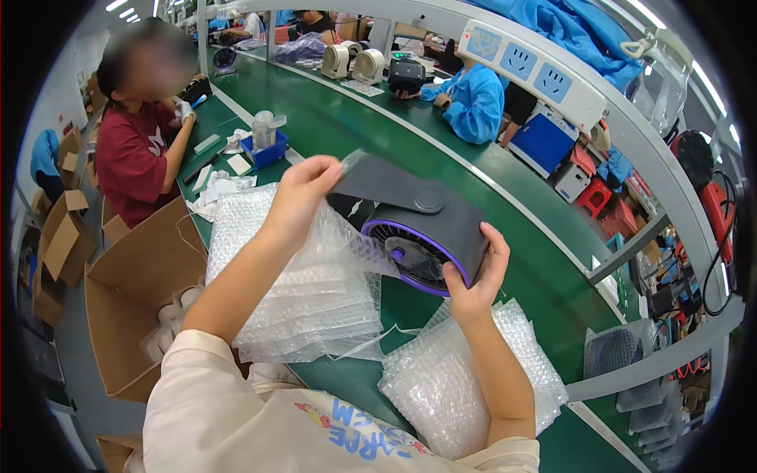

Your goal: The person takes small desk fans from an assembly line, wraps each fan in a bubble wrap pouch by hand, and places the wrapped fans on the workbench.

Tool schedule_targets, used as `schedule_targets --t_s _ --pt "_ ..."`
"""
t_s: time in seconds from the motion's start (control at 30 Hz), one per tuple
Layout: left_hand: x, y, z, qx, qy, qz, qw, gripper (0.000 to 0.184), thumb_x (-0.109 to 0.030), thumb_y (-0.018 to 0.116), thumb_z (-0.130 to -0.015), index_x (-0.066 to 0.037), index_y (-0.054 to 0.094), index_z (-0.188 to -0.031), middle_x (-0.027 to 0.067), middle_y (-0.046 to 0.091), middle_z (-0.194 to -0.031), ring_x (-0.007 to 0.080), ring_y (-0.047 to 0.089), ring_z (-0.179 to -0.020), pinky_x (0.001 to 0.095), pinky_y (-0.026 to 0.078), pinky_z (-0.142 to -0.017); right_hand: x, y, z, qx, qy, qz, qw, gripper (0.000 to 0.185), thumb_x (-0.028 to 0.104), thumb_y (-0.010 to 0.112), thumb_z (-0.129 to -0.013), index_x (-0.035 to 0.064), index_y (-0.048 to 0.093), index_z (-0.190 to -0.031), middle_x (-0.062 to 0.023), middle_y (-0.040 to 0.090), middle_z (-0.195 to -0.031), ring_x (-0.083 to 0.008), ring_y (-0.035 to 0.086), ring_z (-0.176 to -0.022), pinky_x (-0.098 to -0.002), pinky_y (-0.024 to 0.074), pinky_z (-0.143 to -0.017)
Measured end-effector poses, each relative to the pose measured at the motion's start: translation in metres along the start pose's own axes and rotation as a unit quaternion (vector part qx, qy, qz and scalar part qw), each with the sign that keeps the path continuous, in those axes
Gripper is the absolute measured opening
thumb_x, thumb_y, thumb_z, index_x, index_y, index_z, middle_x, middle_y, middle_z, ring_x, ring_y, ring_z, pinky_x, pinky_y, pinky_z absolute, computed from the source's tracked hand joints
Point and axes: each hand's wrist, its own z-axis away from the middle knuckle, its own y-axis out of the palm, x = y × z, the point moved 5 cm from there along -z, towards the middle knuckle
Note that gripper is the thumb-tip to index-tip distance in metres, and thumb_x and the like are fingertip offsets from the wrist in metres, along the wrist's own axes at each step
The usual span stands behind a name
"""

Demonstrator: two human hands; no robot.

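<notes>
A dark grey fan (pixel 465 213) with a purple ring around its grille is held up above the green bench. My right hand (pixel 479 276) grips its lower right side, thumb on the front rim. At the fan's upper left end, my left hand (pixel 309 189) pinches the edge of a clear plastic bag, which hangs down partly across the fan's grille. Under my left forearm lies a stack of bubble wrap bags (pixel 292 292). Another pile of bubble wrap bags (pixel 449 386) lies beneath my right forearm.
An open cardboard box (pixel 126 315) stands at the left. Beyond it is a person in a dark red shirt (pixel 138 150). A blue basket (pixel 266 150) holds a bottle. A metal frame with a power strip (pixel 536 71) crosses the upper right. Across the bench is a person in blue (pixel 473 102).
</notes>
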Motion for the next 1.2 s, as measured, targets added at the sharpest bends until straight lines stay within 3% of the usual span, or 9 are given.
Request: schedule_targets --t_s 0.1,0.2,0.4,0.53,0.73,0.9,1.0,1.13,1.2 --pt "-0.030 0.018 -0.002 0.009 0.120 -0.075 0.990 0.009 -0.012 0.060 -0.084 -0.004 0.060 -0.083 0.0024 0.055 -0.095 0.0126 0.050 -0.088 0.0260 0.038 -0.078 -0.003 -0.003 -0.006 -0.002 0.020 0.005 1.000 0.061 0.010 0.067 -0.074 -0.0003 0.036 -0.125 -0.0146 0.041 -0.121 -0.0233 0.043 -0.111 -0.0349 0.0327 -0.096" --pt "-0.040 0.047 0.032 0.048 0.345 -0.356 0.867 0.008 -0.011 0.065 -0.077 -0.006 0.060 -0.081 0.0058 0.054 -0.099 0.0223 0.050 -0.095 0.0320 0.036 -0.083 0.004 -0.007 -0.013 -0.087 0.091 -0.089 0.988 0.057 0.009 0.065 -0.077 0.0004 0.035 -0.126 -0.0138 0.043 -0.119 -0.0220 0.045 -0.109 -0.0324 0.0334 -0.095" --pt "-0.031 0.067 0.062 0.017 0.347 -0.366 0.863 0.010 -0.005 0.064 -0.074 -0.005 0.056 -0.079 0.0085 0.057 -0.083 0.0276 0.053 -0.084 0.0352 0.038 -0.074 -0.009 0.009 0.008 -0.163 0.327 -0.298 0.882 0.050 0.007 0.063 -0.081 0.0009 0.036 -0.122 -0.0137 0.046 -0.117 -0.0186 0.047 -0.106 -0.0299 0.0353 -0.093" --pt "-0.043 0.079 0.057 0.005 0.321 -0.277 0.906 0.010 0.002 0.060 -0.074 -0.002 0.052 -0.079 0.0122 0.055 -0.075 0.0315 0.055 -0.071 0.0376 0.042 -0.063 -0.003 0.005 -0.001 -0.088 0.204 -0.108 0.969 0.050 0.006 0.063 -0.080 -0.0022 0.037 -0.122 -0.0140 0.046 -0.119 -0.0209 0.044 -0.113 -0.0315 0.0296 -0.100" --pt "0.007 0.113 0.114 0.197 0.418 -0.270 0.845 0.019 0.008 0.057 -0.068 -0.003 0.054 -0.083 0.0111 0.058 -0.080 0.0287 0.057 -0.070 0.0368 0.046 -0.063 -0.018 -0.004 -0.003 -0.249 0.341 -0.356 0.834 0.043 0.011 0.057 -0.086 0.0042 0.036 -0.123 -0.0109 0.050 -0.113 -0.0206 0.053 -0.100 -0.0337 0.0447 -0.087" --pt "-0.026 0.132 0.088 0.137 0.413 -0.113 0.893 0.020 0.007 0.056 -0.071 -0.003 0.055 -0.088 0.0119 0.058 -0.087 0.0288 0.057 -0.075 0.0384 0.046 -0.069 -0.014 0.004 0.000 -0.107 0.236 -0.092 0.961 0.053 0.003 0.060 -0.076 0.0004 0.039 -0.124 -0.0094 0.049 -0.117 -0.0199 0.049 -0.107 -0.0329 0.0404 -0.092" --pt "-0.005 0.149 0.104 0.261 0.457 -0.125 0.841 0.024 0.002 0.054 -0.068 -0.002 0.051 -0.091 0.0127 0.055 -0.085 0.0313 0.054 -0.075 0.0392 0.044 -0.069 -0.023 -0.008 0.003 -0.050 0.170 0.036 0.983 0.053 0.013 0.062 -0.079 0.0014 0.041 -0.127 -0.0118 0.045 -0.126 -0.0253 0.041 -0.120 -0.0387 0.0320 -0.101" --pt "0.020 0.136 0.108 0.414 0.373 -0.154 0.816 0.027 0.001 0.054 -0.069 -0.003 0.052 -0.096 0.0117 0.056 -0.083 0.0310 0.056 -0.078 0.0389 0.045 -0.070 -0.017 -0.029 -0.007 -0.216 0.180 -0.089 0.955 0.060 0.012 0.073 -0.072 -0.0023 0.044 -0.123 -0.0137 0.045 -0.124 -0.0258 0.043 -0.115 -0.0388 0.0317 -0.101" --pt "0.023 0.124 0.091 0.394 0.314 -0.187 0.843 0.028 -0.006 0.060 -0.075 -0.004 0.053 -0.102 0.0103 0.060 -0.086 0.0276 0.059 -0.078 0.0371 0.046 -0.071 -0.032 -0.056 -0.020 -0.177 0.080 0.053 0.980 0.060 0.011 0.073 -0.072 -0.0023 0.044 -0.123 -0.0131 0.045 -0.124 -0.0268 0.044 -0.114 -0.0391 0.0320 -0.101"
